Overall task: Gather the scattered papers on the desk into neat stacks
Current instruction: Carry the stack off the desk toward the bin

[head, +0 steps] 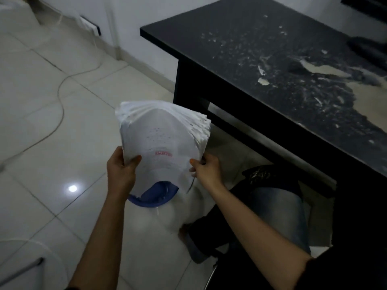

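A black desk fills the frame from 12 to 3 o'clock, its top worn and flaked with pale patches. Its near corner juts toward 11 o'clock, and its dark side panel drops to the floor just beyond the papers. Under the desk, at 4 o'clock, the person's knee in faded jeans sits close beside the right forearm. A pale cable snakes over the tiled floor from 11 to 9 o'clock, running toward a wall socket at the top left. A bright light spot reflects on the tiles at 8 o'clock. Something blue and rounded, too blurred to identify, shows just below the papers.

The left half of the view is open tile, from the skirting down to the bottom edge. To the right, the desk edge and panel close off the space; the stack's fanned right edge lies near the panel.

The papers, a thick white stack with a red stamp on the top sheet, are held in the air at the centre, off the desk and above the floor, bowed so the far end droops. The left hand grips the near left corner, thumb on top. The right hand pinches the near right corner, fingers curled round the edge.
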A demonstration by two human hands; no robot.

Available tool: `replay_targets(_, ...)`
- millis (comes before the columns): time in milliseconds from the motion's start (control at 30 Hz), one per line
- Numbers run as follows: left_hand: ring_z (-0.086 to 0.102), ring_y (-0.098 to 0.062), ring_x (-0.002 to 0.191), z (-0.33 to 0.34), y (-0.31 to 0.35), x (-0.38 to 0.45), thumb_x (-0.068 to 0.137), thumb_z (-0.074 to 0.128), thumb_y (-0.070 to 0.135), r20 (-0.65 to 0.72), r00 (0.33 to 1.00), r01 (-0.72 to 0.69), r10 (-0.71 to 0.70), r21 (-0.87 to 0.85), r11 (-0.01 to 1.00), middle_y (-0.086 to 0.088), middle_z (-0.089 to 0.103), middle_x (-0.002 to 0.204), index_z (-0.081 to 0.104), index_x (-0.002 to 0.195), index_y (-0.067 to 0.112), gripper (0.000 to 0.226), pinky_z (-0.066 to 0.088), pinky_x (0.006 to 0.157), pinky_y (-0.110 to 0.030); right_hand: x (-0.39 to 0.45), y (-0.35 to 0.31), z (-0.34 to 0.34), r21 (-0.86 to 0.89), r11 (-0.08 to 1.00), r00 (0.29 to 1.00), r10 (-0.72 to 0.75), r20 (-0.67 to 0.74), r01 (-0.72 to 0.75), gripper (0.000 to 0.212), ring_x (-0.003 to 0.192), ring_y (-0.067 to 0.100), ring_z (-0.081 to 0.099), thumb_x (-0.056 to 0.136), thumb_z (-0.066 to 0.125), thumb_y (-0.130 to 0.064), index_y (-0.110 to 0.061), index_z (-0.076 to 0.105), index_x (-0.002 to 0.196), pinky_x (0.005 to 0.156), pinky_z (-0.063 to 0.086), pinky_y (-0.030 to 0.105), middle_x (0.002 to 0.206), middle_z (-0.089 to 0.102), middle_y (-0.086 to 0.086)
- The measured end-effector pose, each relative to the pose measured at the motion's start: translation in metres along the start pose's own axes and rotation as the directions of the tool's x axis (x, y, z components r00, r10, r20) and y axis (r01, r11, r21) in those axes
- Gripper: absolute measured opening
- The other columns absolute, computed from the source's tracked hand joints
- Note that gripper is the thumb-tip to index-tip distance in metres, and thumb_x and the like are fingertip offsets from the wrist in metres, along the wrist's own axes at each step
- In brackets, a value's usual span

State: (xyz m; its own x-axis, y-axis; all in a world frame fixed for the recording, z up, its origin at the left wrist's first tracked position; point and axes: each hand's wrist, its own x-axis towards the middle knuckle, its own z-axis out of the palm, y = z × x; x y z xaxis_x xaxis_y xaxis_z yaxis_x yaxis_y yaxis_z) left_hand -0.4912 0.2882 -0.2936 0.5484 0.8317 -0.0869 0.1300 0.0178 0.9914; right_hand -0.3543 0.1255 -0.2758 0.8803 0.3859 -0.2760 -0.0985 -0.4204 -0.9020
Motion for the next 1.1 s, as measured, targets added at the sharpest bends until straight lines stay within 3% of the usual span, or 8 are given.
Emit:
replay_targets(233, 0.054, -0.022, 0.089, 0.027, -0.043, 0.026, 0.083, 0.063, -0.005, -0.102, 0.98, 0.177, -0.17, 0.061, 0.982, -0.009, 0.059, 0.097, 0.055, 0.097, 0.01, 0.022, 0.043, 0.075, -0.033, 0.041, 0.044, 0.034, 0.071, 0.988, 0.99, 0.137, 0.043, -0.14, 0.016, 0.075, 0.023, 0.065, 0.09, 0.057, 0.001, -0.011, 0.064, 0.099, 0.078, 0.059, 0.04, 0.084, 0.067, 0.008)
replay_targets(400, 0.056, -0.024, 0.095, 0.029, -0.059, 0.049, 0.084, 0.065, -0.002, -0.145, 0.963, 0.237, -0.225, 0.073, 0.969, -0.007, 0.06, 0.103, 0.053, 0.101, 0.014, 0.026, 0.044, 0.076, -0.034, 0.063, 0.04, 0.048, 0.11, 0.984, 0.989, 0.131, 0.06, -0.137, 0.026, 0.078, 0.022, 0.063, 0.09, 0.056, -0.002, -0.026, 0.062, 0.082, 0.082, 0.056, 0.043, 0.078, 0.064, 0.0)
replay_targets(500, 0.054, -0.022, 0.092, 0.031, -0.063, 0.056, 0.084, 0.065, 0.0, -0.212, 0.953, 0.235, -0.214, 0.078, 0.969, -0.001, 0.058, 0.096, 0.053, 0.09, 0.022, 0.026, 0.043, 0.074, -0.033, 0.073, 0.043, 0.055, 0.114, 0.986, 0.991, 0.112, 0.073, -0.119, 0.023, 0.074, 0.022, 0.064, 0.089, 0.056, -0.002, -0.023, 0.064, 0.087, 0.081, 0.057, 0.048, 0.077, 0.066, 0.0)
replay_targets(600, 0.053, -0.02, 0.089, 0.031, -0.066, 0.058, 0.084, 0.065, -0.001, -0.257, 0.948, 0.218, -0.191, 0.081, 0.973, 0.01, 0.056, 0.085, 0.049, 0.082, 0.032, 0.037, 0.044, 0.069, -0.029, 0.077, 0.051, 0.063, 0.119, 0.987, 0.992, 0.102, 0.075, -0.111, 0.019, 0.07, 0.018, 0.066, 0.089, 0.057, -0.005, -0.019, 0.067, 0.099, 0.081, 0.058, 0.047, 0.076, 0.068, -0.001)
replay_targets(700, 0.054, -0.019, 0.095, 0.034, -0.068, 0.063, 0.085, 0.065, -0.003, -0.295, 0.934, 0.227, -0.201, 0.056, 0.972, 0.006, 0.059, 0.099, 0.056, 0.105, 0.017, 0.029, 0.044, 0.071, -0.022, 0.082, 0.051, 0.069, 0.126, 0.988, 0.993, 0.076, 0.092, -0.087, 0.022, 0.065, 0.01, 0.065, 0.091, 0.057, -0.005, -0.016, 0.067, 0.107, 0.078, 0.06, 0.041, 0.078, 0.068, -0.004)
replay_targets(767, 0.052, -0.016, 0.095, 0.037, -0.066, 0.064, 0.086, 0.064, -0.002, -0.322, 0.928, 0.216, -0.186, 0.061, 0.975, 0.014, 0.056, 0.092, 0.054, 0.108, 0.017, 0.031, 0.042, 0.068, -0.013, 0.081, 0.052, 0.07, 0.137, 0.989, 0.995, 0.048, 0.093, -0.06, 0.021, 0.061, 0.005, 0.065, 0.091, 0.057, -0.005, -0.019, 0.067, 0.103, 0.075, 0.06, 0.037, 0.078, 0.067, -0.005)
replay_targets(933, 0.049, -0.017, 0.087, 0.036, -0.069, 0.065, 0.087, 0.062, -0.001, -0.321, 0.935, 0.19, -0.148, 0.103, 0.976, 0.018, 0.049, 0.082, 0.044, 0.079, 0.038, 0.043, 0.044, 0.068, -0.022, 0.082, 0.061, 0.072, 0.173, 0.982, 0.988, 0.048, 0.146, -0.073, 0.02, 0.068, 0.007, 0.067, 0.094, 0.054, -0.004, -0.02, 0.06, 0.103, 0.071, 0.057, 0.026, 0.093, 0.066, 0.006)
replay_targets(1100, 0.054, -0.023, 0.091, 0.04, -0.097, 0.075, 0.085, 0.062, -0.003, -0.222, 0.949, 0.254, -0.224, 0.118, 0.96, 0.001, 0.059, 0.091, 0.054, 0.089, 0.021, 0.025, 0.047, 0.076, -0.034, 0.09, 0.079, 0.077, 0.103, 0.977, 0.96, 0.157, 0.234, -0.185, 0.028, 0.098, 0.027, 0.067, 0.098, 0.051, -0.015, -0.034, 0.045, 0.117, 0.087, 0.057, 0.041, 0.109, 0.06, -0.001)
